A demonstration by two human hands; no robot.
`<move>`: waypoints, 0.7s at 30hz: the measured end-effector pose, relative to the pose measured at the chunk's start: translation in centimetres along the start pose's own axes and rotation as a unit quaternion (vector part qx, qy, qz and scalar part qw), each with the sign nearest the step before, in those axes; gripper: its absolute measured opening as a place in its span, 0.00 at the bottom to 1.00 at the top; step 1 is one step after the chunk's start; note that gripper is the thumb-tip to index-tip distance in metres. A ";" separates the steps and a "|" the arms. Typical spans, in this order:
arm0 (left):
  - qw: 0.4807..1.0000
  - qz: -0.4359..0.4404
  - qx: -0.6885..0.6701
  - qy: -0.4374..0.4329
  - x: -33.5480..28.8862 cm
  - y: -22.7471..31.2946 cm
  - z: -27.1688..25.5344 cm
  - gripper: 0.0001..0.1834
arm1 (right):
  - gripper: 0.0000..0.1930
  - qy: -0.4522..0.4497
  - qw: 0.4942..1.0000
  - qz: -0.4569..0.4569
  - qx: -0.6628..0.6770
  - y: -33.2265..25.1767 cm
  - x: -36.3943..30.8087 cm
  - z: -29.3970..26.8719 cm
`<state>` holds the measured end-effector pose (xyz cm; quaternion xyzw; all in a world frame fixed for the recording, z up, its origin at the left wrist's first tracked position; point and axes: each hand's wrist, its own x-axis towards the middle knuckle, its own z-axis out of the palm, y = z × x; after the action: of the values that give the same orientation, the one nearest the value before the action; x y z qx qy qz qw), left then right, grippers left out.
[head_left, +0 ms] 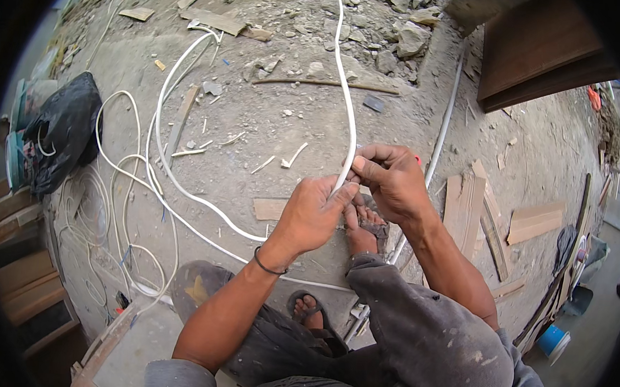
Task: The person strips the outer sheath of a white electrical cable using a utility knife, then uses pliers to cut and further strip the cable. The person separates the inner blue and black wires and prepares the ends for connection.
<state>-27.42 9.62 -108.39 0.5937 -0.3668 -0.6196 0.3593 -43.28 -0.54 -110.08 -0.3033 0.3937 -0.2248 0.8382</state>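
Pinching left hand, head view: your left hand (316,211) is holding the long, round, smooth white cable (345,75) narrowly between thumb and fingers.
Right hand: your right hand (394,181) is keeping its thumb and forefinger close together on the cable's side, just above the left; its other fingers are curling inward.
Cable: it is running from the top edge down into your grip, in front of your bent knees; its lower end is hiding behind your fingers, so you cannot tell from here where it is ending.
Progress: by the look of it, you are working midway, with the cable already lying between both hands; no finished joint or fastening is showing.
Left over: loose white loops of cord (159,117) are lying on the ground to your left, seemingly awaiting handling; whether they are joining the held cable is unclear.
Offcuts: short, thin white scraps (295,155) are lying beyond your hands, suggesting that some cutting or stripping is already behind you.
Surroundings: a straight, pale grey pipe (445,124) is stretching along the right, flat brown board pieces (463,210) are lying beside it, and a crumpled black plastic bag (69,125) is sitting far left.
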 end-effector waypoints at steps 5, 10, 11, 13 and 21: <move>0.996 0.023 0.066 0.053 0.3 -0.2 0.2 0.20 | 0.07 0.026 0.991 -0.026 -0.126 -0.5 -0.6 0.7; 0.974 0.059 0.186 0.113 0.5 -0.9 0.9 0.19 | 0.11 0.060 0.968 -0.050 -0.238 -0.7 -0.8 1.3; 0.968 0.063 0.212 0.120 0.5 -1.0 1.1 0.19 | 0.10 0.063 0.964 -0.049 -0.252 -0.7 -0.7 1.4; 0.960 0.069 0.242 0.125 0.5 -1.2 1.2 0.19 | 0.10 0.068 0.959 -0.039 -0.274 -0.8 -0.6 1.3; 0.956 0.077 0.254 0.123 0.6 -1.7 0.9 0.18 | 0.10 0.058 0.955 -0.004 -0.290 -0.9 -0.1 0.7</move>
<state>-28.40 9.93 -110.12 0.7069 -0.5098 -0.3984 0.2857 -42.94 -0.89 -109.05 -0.5217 0.4889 -0.1215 0.6886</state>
